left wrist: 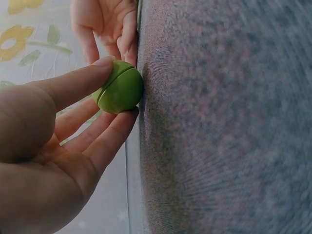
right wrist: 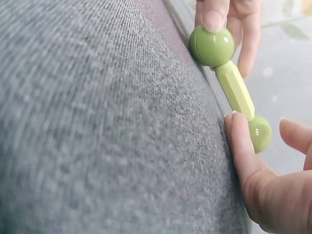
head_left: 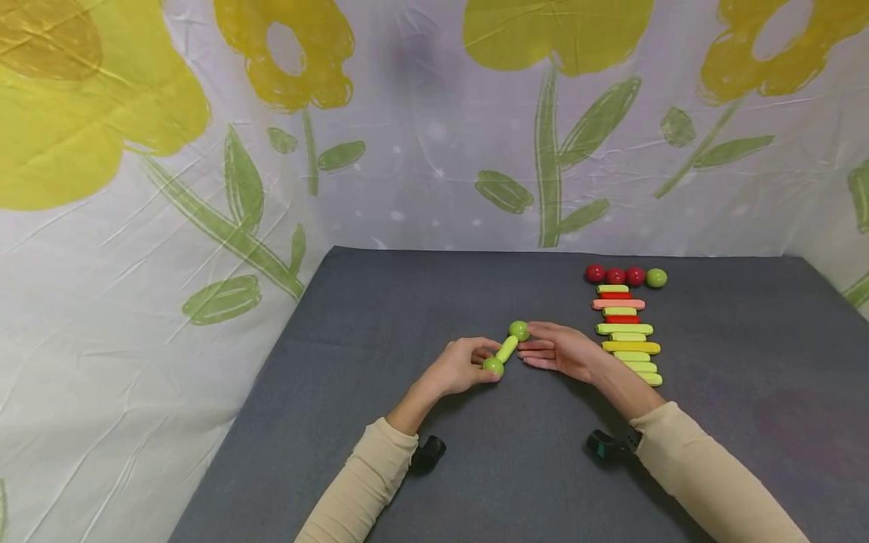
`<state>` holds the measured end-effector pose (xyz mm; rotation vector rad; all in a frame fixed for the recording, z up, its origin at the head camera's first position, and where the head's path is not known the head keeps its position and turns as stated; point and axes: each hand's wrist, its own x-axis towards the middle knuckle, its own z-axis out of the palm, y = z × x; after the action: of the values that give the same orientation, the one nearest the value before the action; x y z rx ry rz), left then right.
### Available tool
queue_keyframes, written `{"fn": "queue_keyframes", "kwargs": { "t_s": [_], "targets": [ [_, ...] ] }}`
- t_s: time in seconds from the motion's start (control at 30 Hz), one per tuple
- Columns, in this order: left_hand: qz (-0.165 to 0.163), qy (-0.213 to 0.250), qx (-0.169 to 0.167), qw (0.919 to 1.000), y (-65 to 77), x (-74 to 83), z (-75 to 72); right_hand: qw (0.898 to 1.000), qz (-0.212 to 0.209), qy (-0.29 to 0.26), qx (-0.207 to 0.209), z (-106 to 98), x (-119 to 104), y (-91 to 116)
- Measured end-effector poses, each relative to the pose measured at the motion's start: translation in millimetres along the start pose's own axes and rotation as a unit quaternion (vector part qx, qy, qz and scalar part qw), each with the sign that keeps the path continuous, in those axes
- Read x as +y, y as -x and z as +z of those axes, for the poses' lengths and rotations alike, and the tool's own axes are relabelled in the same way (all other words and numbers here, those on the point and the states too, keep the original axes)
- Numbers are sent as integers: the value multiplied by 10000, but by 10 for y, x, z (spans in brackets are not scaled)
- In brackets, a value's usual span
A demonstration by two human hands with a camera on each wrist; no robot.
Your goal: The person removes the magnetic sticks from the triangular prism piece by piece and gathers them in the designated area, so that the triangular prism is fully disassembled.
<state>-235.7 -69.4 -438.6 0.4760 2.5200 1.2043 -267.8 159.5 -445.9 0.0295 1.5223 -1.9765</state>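
Note:
A light green rod (head_left: 506, 349) joins two green balls on the grey tabletop, slanting away to the right. My left hand (head_left: 463, 367) pinches the nearer green ball (left wrist: 121, 87) between thumb and fingers. Beside the farther green ball (head_left: 519, 330) is my right hand (head_left: 562, 351), its fingers straight. In the right wrist view the fingertips lie along the rod's end and the far ball (right wrist: 260, 133), while the thumb stands apart from them. Whether those fingertips actually touch cannot be told.
Right of the hands, a column of coloured rods (head_left: 631, 347) in yellow, red, pink and light green lies side by side. Red balls (head_left: 615, 277) and one green ball (head_left: 656, 278) form a row behind it. A flower-patterned curtain (head_left: 421, 151) hangs behind the table (head_left: 380, 294).

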Motion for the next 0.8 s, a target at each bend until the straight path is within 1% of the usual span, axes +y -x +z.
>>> {"fn": "queue_keyframes", "kwargs": {
  "t_s": [0.13,0.23,0.33,0.47,0.6,0.8],
  "targets": [
    [-6,-13,4,10000,3,5,-1,9994,-109,307,119,30,13,-23],
    [-3,8,23,10000,6,12,-2,9980,-219,508,311,70,18,-32],
    [-18,27,29,10000,9,21,-3,9957,-350,727,448,108,18,-34],
    [49,28,8,10000,14,25,-3,9920,-436,970,676,152,23,-39],
    [112,22,-10,9999,18,25,-3,9888,-497,1092,884,193,30,-53],
    [110,38,-12,9999,18,30,-8,9874,-560,1008,1081,220,34,-73]
  ]
}}
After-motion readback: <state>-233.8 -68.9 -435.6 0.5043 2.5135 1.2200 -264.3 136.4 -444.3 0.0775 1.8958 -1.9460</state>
